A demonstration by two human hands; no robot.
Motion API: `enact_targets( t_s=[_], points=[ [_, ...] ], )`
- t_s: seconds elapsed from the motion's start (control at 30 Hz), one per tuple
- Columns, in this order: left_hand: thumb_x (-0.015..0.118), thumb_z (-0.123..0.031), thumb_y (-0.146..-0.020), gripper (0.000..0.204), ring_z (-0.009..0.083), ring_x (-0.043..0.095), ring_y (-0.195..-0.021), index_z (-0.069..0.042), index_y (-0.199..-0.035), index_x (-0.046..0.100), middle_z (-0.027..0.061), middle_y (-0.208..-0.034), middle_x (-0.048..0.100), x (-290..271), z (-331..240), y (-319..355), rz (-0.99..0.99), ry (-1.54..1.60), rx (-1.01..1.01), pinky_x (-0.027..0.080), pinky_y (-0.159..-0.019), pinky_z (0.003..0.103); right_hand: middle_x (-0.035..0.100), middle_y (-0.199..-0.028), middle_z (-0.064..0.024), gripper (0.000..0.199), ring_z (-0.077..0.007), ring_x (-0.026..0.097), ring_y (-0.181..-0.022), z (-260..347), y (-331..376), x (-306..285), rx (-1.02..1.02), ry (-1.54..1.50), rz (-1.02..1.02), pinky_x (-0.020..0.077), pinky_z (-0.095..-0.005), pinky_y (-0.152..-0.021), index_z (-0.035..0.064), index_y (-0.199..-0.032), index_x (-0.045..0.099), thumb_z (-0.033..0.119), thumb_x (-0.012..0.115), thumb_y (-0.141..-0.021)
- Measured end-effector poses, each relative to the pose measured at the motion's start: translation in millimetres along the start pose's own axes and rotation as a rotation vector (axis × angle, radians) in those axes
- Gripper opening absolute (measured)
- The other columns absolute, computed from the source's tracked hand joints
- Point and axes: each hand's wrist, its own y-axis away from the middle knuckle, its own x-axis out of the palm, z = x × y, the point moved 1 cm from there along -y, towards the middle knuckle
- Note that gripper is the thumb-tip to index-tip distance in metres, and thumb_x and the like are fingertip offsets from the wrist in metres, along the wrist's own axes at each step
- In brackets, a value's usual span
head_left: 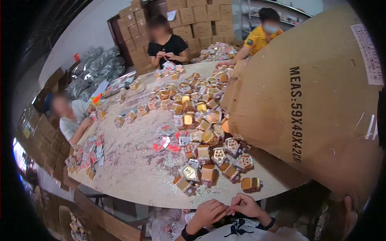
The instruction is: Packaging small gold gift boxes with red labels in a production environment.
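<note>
A small pale item [230, 209], too tiny to identify, is pinched between the fingertips of both hands just below the near edge of the round table [132, 176]. The left hand [207, 213] and right hand [246, 205] are curled nearly closed around it, touching. Beyond the table's edge lies a heap of small gold boxes [201, 136]; a big cardboard carton [305, 100] leans over its right side.

I count three other people at the table [132, 176]: one in black [167, 44], one in yellow [261, 34], one in grey [70, 116]. Two hands of mine, left [207, 213] and right [247, 205]. One big carton [321, 100] tipped up. Gold boxes [201, 120]: dozens, too many to count. Stacked cartons [193, 20] behind, beyond counting.
</note>
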Motion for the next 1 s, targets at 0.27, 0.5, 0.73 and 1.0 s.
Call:
enact_targets(
  t_s=[0.27, 0.5, 0.73, 1.0],
  points=[
    [0.06, -0.016, -0.085, 0.013, 0.0239, 0.055, -0.061, -0.004, -0.091, 0.06, 0.01, -0.075, 0.052, 19.0, -8.0, -3.1, 0.205, 0.422, -0.307, 0.045, -0.056, 0.033, 0.056, -0.08, -0.0088, 0.01, -0.0122, 0.058, -0.073, -8.8, 9.6, -15.4, -0.038, -0.033, -0.136, 0.0473, -0.0242, -0.064, -0.0002, -0.085, 0.048, -0.002, 0.058, -0.087],
    [0.056, -0.013, -0.089, 0.015, 0.0071, 0.05, -0.072, 0.0, -0.098, 0.059, 0.0038, -0.08, 0.06, 9.6, -10.5, 9.8, 0.424, 0.75, -0.558, 0.043, -0.064, 0.025, 0.057, -0.082, -0.0053, 0.013, -0.0112, 0.054, -0.073, -17.2, 16.5, -8.9, 0.012, 0.392, -0.004, 0.0445, -0.0254, -0.065, 0.0002, -0.09, 0.053, 0.012, 0.06, -0.089],
    [0.058, -0.011, -0.088, 0.012, 0.0063, 0.051, -0.07, 0.0, -0.09, 0.062, 0.002, -0.075, 0.06, 27.9, 2.1, 21.8, 0.567, 0.92, -0.72, 0.042, -0.063, 0.022, 0.06, -0.081, -0.013, 0.017, -0.0238, 0.059, -0.073, 15.2, 14.0, 2.4, 0.0, 0.735, 0.13, 0.0461, -0.0321, -0.066, 0.0001, -0.091, 0.052, 0.016, 0.057, -0.089],
    [0.059, -0.004, -0.082, 0.018, 0.0095, 0.057, -0.066, -0.005, -0.1, 0.061, 0.002, -0.09, 0.062, 18.5, 4.4, 12.1, 0.64, 1.208, -1.072, 0.042, -0.056, 0.021, 0.063, -0.085, -0.0111, 0.018, -0.0165, 0.06, -0.078, 36.4, 2.9, -5.2, 0.008, 0.627, 0.266, 0.0461, -0.0267, -0.065, 0.0015, -0.088, 0.05, 0.018, 0.053, -0.092]
  ],
)
